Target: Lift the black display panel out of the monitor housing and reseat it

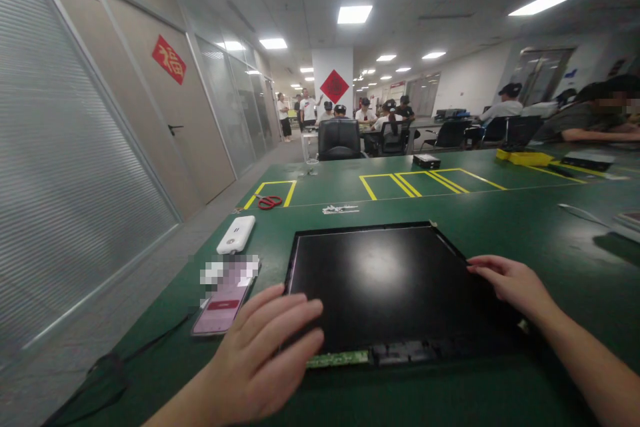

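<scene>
A black flat display panel (370, 280) lies on the green table, its screen face up and reflecting a ceiling light. A green circuit strip (340, 359) shows along its near edge. My left hand (270, 347) reaches over the panel's left edge, fingers stretched and slightly apart; its thumb is hidden. At the panel's right edge, my right hand (510, 283) is closed, with thumb and fingertips pinching the rim.
A phone (225, 303) and a white power bank (237, 235) lie left of the panel. Beyond are red-handled scissors (270, 202), small white pieces (341, 209), yellow tape outlines and a black box (427, 161). A black cord (150, 347) crosses the left edge. Several people sit farther back.
</scene>
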Demonstrator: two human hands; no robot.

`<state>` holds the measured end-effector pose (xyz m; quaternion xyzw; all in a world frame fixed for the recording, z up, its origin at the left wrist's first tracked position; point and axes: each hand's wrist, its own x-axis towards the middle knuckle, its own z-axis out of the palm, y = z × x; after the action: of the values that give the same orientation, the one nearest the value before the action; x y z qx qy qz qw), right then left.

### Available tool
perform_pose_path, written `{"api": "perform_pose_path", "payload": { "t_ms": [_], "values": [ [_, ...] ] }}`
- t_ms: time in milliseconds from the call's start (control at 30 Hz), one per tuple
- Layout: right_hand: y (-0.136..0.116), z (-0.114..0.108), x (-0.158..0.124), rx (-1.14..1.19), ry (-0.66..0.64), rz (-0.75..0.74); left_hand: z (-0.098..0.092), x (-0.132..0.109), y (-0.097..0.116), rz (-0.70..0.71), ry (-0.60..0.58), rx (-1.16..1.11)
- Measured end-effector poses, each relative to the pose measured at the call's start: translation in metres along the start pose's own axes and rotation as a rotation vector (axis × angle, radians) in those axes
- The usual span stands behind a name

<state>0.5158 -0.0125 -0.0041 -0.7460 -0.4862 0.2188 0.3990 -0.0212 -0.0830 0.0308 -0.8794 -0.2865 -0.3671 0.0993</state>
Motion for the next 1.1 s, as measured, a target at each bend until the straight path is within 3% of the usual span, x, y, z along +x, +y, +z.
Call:
{"api": "perform_pose_path", "payload": {
  "t_ms": [100, 233, 333, 500, 733, 967, 1100],
  "values": [
    [-0.002, 0.001, -0.001, -0.010, 0.031, -0.028, 0.025, 0.032, -0.030, -0.043, -0.050, 0.032],
    [-0.001, 0.002, -0.003, 0.003, 0.043, -0.051, 0.054, 0.025, -0.055, -0.486, -0.149, -0.034],
    [0.001, 0.002, -0.002, 0.006, 0.056, -0.060, 0.061, 0.017, -0.062, -0.752, -0.220, -0.090],
    [0.006, -0.001, 0.005, -0.095, 0.112, -0.064, 0.060, 0.024, -0.062, -0.825, -0.295, -0.269],
    [0.013, 0.002, 0.010, -0.239, 0.015, -0.114, 0.055, 0.029, -0.057, -0.974, -0.121, -0.514],
    [0.017, 0.004, 0.013, -0.234, -0.011, -0.114, 0.054, 0.034, -0.052, -1.074, 0.066, -0.857],
    [0.019, 0.005, 0.013, -0.248, -0.037, -0.110, 0.054, 0.040, -0.047, -1.229, 0.215, -1.029]
  ]
}}
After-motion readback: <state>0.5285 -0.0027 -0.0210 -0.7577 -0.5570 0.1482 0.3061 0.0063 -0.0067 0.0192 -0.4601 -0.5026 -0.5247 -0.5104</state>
